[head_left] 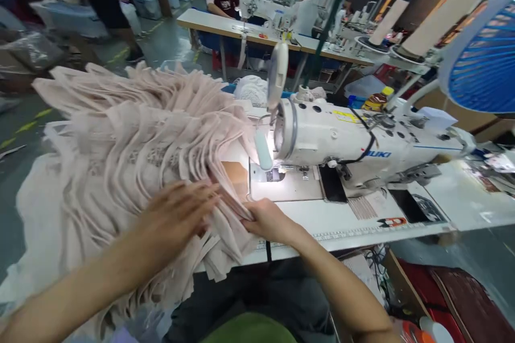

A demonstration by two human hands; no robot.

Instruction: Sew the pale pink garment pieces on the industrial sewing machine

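A large pile of pale pink fabric pieces (pixel 132 155), with curved edges and some lace patterning, covers the left of the sewing table. My left hand (pixel 183 209) lies on the front of the pile, its fingers stretched out and slightly blurred. At the pile's right edge, my right hand (pixel 269 220) pinches the layered edges of several fabric pieces between thumb and fingers; the fingertips are partly hidden. Just beyond it stands a white sewing machine (pixel 322 128), its lamp lighting the needle area. No fabric shows under its presser foot (pixel 304 172).
Orange-handled snippers (pixel 392 222) and folded pink strips (pixel 366 206) lie right on the table, near a measuring tape (pixel 341 233) along the front edge. A blue fan (pixel 483 53) and thread cones (pixel 388 21) stand at the upper right. People sit at machines behind.
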